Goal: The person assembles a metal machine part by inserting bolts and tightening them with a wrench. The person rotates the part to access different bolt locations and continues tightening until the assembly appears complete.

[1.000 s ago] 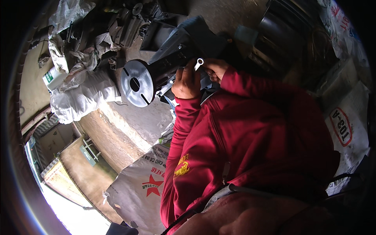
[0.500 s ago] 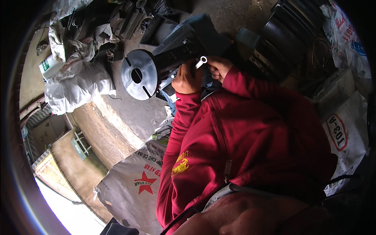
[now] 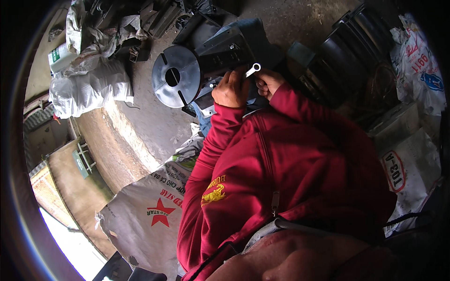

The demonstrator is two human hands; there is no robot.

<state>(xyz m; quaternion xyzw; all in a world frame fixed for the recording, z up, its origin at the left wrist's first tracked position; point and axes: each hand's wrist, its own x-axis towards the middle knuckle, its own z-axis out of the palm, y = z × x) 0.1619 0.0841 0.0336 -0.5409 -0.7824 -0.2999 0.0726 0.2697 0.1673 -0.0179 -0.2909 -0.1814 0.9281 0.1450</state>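
My left hand [image 3: 229, 90] is closed around the shank of a silver ring-end wrench [image 3: 253, 70], whose ring points up and to the right. Beside that ring is my right hand [image 3: 269, 83], its fingers curled and pinched together; whatever they hold is hidden. Both hands are over a dark metal assembly, a black box-section arm [image 3: 225, 58] with bolt heads on it. At its left end sits a round grey metal disc [image 3: 164, 86] with a centre hole and slots. Below the left hand, a blue cloth [image 3: 205, 122] shows partly.
White plastic-wrapped bundles [image 3: 91, 89] lie at the left. Black curved metal parts [image 3: 344, 56] are stacked at the right, near white printed sacks [image 3: 415, 154]. Another sack with a red star [image 3: 136, 206] lies at lower left. More dark metal parts [image 3: 159, 21] fill the far side.
The whole view has shifted slightly. Both hands and the wrench now appear a little farther right in the picture; the disc appears higher. The left hand keeps its hold on the wrench.
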